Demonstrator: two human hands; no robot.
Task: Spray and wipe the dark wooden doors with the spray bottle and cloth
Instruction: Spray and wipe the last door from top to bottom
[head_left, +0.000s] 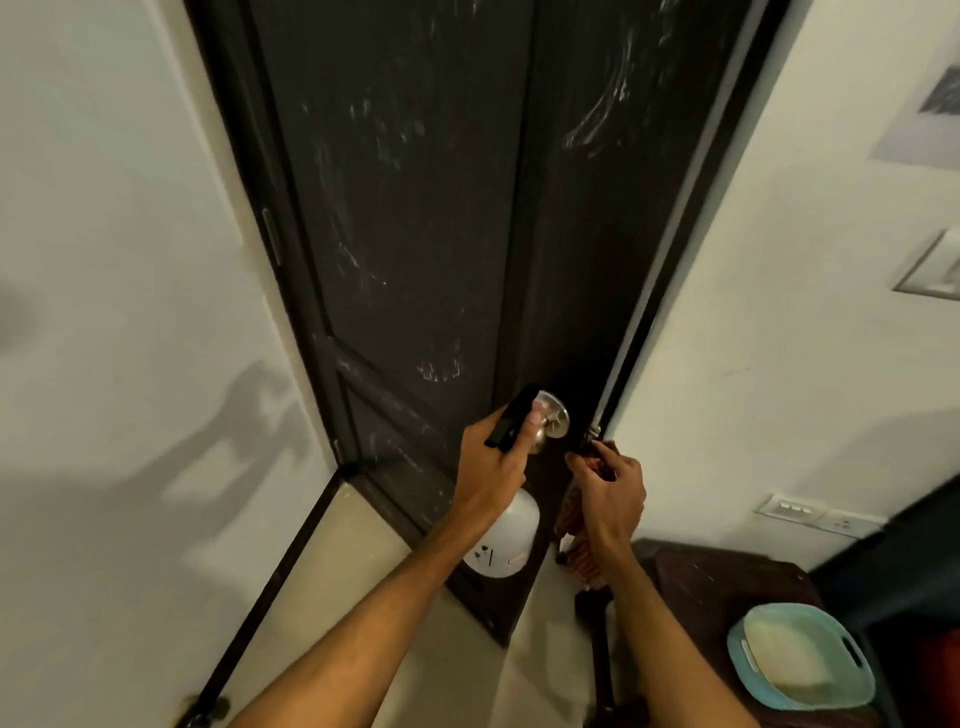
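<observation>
A dark wooden door (415, 218) fills the middle, smeared with whitish streaks. My left hand (491, 467) grips the black trigger head of a white spray bottle (504, 540), which hangs below the fist. A fingertip of that hand touches the silver door knob (553, 415). My right hand (613, 493) is at the door's edge by the latch and holds a reddish-brown cloth (576, 535) that hangs down under it.
White walls stand on both sides. A dark wooden table (691, 571) sits at the lower right with a teal basin (841, 691) on it. Switch plates (800, 512) are on the right wall. Pale floor (353, 561) lies below the door.
</observation>
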